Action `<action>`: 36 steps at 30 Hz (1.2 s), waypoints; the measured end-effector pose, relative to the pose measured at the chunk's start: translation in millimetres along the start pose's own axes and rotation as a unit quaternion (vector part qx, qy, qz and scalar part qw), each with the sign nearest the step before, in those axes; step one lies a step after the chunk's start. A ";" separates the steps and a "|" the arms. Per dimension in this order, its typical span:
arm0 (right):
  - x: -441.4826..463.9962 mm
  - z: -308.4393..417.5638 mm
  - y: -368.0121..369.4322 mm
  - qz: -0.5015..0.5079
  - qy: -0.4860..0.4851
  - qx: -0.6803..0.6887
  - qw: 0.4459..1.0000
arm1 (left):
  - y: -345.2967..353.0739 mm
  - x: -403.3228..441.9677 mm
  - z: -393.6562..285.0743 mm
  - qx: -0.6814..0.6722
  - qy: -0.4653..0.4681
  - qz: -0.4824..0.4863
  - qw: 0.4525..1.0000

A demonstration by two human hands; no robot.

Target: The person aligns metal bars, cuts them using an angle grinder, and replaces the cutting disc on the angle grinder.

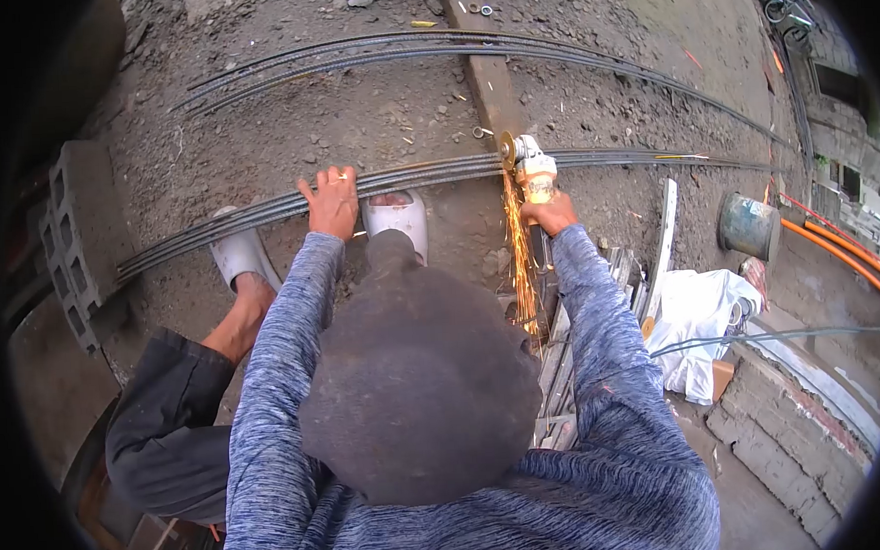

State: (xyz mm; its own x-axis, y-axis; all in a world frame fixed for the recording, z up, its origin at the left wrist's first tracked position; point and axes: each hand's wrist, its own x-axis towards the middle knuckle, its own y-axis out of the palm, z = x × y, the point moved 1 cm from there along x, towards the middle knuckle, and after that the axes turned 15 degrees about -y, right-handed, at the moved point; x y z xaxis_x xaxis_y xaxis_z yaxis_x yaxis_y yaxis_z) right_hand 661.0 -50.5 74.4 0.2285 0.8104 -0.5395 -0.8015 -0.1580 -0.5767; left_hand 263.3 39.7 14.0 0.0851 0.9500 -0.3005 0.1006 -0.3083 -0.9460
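My right hand is wrapped round a yellow angle grinder. Its disc touches a bundle of steel rebars, and orange sparks stream down from the contact toward me. Left of the disc, my left hand grips the same bundle from above, fingers curled over the bars. The bundle runs across the view, over a white clog on one foot and just past the other clog. A dark cap hides part of the ground below.
More rebars lie farther out. A wooden plank passes under the bars. Hollow concrete blocks stand at left. On the right are a metal can, orange pipes, a white sack and metal strips.
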 end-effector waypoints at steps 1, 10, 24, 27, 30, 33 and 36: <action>-0.6 -2.0 -1.3 0.000 0.001 -0.014 1.000 | 0.8 -0.1 0.2 -0.004 0.001 -0.002 1.000; -29.8 -9.1 -1.9 -0.003 0.049 -0.059 0.997 | 6.6 0.7 2.0 -0.021 0.006 -0.020 1.000; 3.5 -6.2 2.3 -0.039 0.016 0.030 0.999 | 5.9 0.5 2.3 -0.024 0.003 -0.012 1.000; 0.8 3.8 -2.7 -0.012 0.015 -0.028 0.999 | 0.4 0.8 0.5 -0.017 -0.008 0.012 1.000; -15.3 4.8 -2.2 -0.029 0.024 -0.004 0.999 | 4.2 1.8 0.9 -0.008 -0.006 -0.013 1.000; -18.7 -9.0 -0.6 0.010 0.053 -0.002 0.999 | 3.1 0.8 1.6 -0.015 -0.002 -0.004 1.000; -28.2 -5.5 -3.1 0.003 0.050 -0.048 0.998 | 0.9 0.0 1.2 -0.011 0.001 -0.010 1.000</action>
State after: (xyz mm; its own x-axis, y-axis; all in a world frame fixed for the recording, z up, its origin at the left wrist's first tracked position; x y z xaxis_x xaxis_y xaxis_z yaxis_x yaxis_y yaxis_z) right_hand 660.1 -75.9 88.0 0.2813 0.7497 -0.5990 -0.7472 -0.2206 -0.6269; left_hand 262.2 39.5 13.0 0.0852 0.9558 -0.2812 0.1246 -0.2903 -0.9488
